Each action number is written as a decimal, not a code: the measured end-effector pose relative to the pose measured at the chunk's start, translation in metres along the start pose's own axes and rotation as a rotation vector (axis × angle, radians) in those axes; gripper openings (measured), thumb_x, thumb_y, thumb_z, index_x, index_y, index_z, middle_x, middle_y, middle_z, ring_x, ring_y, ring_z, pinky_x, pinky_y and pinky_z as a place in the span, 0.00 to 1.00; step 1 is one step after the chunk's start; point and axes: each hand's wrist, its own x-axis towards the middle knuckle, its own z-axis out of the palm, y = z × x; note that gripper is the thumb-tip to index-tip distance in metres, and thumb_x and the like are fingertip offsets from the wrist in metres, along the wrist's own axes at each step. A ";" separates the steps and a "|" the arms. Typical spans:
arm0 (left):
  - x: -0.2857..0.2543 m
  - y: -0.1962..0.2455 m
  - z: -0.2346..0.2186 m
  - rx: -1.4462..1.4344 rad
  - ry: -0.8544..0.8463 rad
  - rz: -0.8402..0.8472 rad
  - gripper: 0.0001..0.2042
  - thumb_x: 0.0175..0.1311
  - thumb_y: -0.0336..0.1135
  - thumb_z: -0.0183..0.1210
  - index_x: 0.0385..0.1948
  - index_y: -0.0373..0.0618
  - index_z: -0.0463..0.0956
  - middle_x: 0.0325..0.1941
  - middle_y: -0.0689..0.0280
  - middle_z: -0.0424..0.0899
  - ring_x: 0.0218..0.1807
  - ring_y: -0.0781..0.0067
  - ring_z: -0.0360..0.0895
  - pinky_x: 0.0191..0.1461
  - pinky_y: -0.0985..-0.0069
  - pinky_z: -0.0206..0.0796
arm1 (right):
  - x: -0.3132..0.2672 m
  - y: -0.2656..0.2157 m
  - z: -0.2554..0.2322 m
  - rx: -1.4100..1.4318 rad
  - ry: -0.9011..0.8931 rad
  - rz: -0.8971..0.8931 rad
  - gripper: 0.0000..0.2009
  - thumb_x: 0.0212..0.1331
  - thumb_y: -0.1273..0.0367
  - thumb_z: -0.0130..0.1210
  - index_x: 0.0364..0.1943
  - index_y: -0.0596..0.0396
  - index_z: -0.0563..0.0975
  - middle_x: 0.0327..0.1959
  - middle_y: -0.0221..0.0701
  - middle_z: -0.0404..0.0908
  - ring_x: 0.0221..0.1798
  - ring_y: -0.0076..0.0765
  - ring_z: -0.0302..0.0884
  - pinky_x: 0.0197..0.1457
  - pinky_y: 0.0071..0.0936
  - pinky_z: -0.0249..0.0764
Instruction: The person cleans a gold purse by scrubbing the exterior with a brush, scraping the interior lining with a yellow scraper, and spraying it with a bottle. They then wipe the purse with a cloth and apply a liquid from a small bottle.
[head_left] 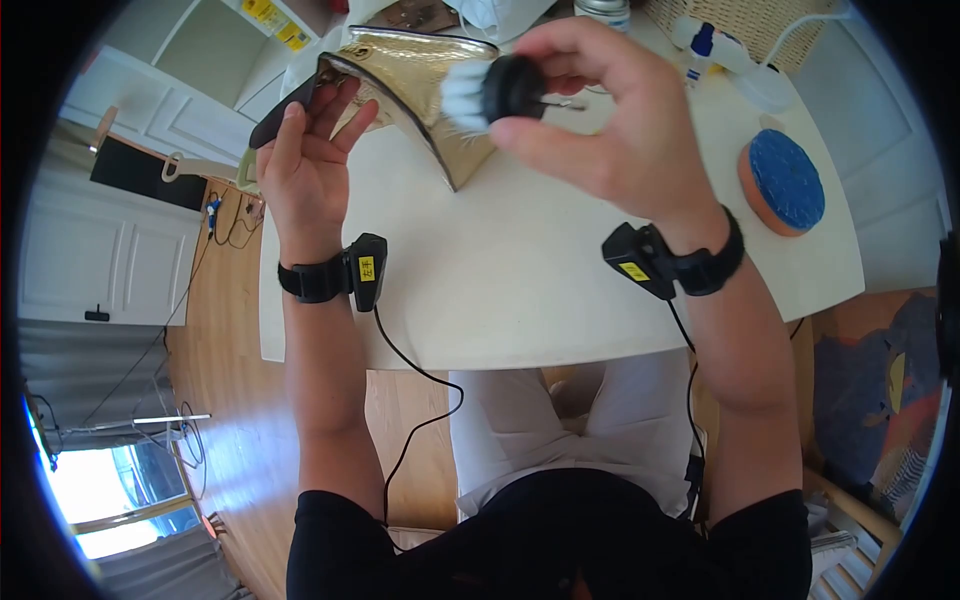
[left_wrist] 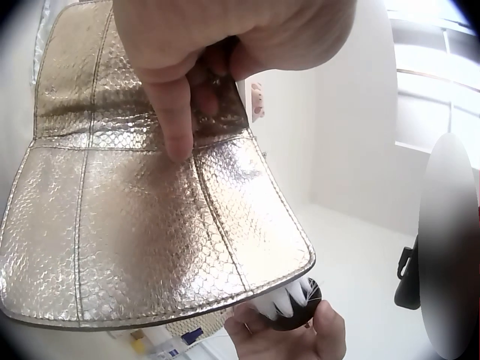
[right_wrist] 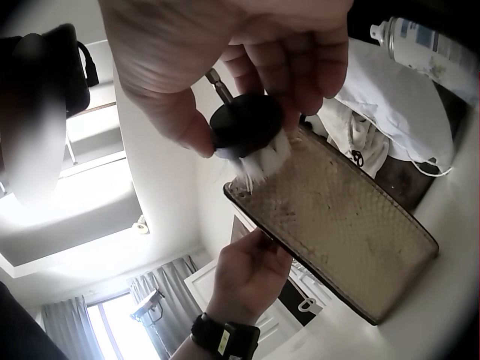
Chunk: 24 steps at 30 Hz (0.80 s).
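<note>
My left hand [head_left: 310, 180] holds a gold snakeskin-textured bag [head_left: 415, 75] by a dark part at its edge. In the left wrist view one finger lies along the stitched gold panel [left_wrist: 135, 225], while other fingers are tucked behind it. My right hand [head_left: 625, 140] pinches a round drill brush [head_left: 512, 90] by its black base between thumb and fingers, its metal shank facing back toward the palm. The white bristles [right_wrist: 262, 165] meet the bag's top edge in the right wrist view, where dark marks show on the gold face [right_wrist: 337, 214].
A round blue-topped pad [head_left: 785, 182] with an orange side sits on the right of the white table [head_left: 500, 300]. At the back are a small blue-capped bottle [head_left: 700, 52] and a woven basket [head_left: 725, 28]. A spray can [right_wrist: 427, 52] lies near white cloth [right_wrist: 397, 101].
</note>
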 end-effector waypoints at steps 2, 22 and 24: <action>0.003 -0.002 -0.003 0.025 0.046 0.010 0.16 0.77 0.32 0.46 0.54 0.29 0.76 0.53 0.51 0.84 0.62 0.42 0.78 0.63 0.42 0.75 | 0.000 0.010 0.009 -0.248 0.116 0.033 0.23 0.39 0.61 0.71 0.39 0.61 0.82 0.31 0.39 0.86 0.33 0.40 0.84 0.42 0.31 0.79; 0.008 -0.005 -0.019 0.024 -0.013 -0.014 0.17 0.77 0.34 0.47 0.59 0.33 0.73 0.57 0.49 0.82 0.64 0.47 0.77 0.66 0.45 0.74 | -0.009 0.033 0.028 0.094 -0.349 0.261 0.20 0.45 0.63 0.70 0.39 0.63 0.79 0.31 0.39 0.86 0.35 0.32 0.83 0.40 0.30 0.78; 0.008 -0.006 -0.020 -0.022 -0.004 -0.050 0.17 0.77 0.34 0.47 0.59 0.31 0.73 0.55 0.49 0.83 0.63 0.46 0.78 0.66 0.45 0.74 | -0.006 0.032 0.019 0.258 -0.420 0.269 0.17 0.49 0.67 0.69 0.39 0.62 0.78 0.31 0.35 0.86 0.33 0.26 0.82 0.38 0.26 0.76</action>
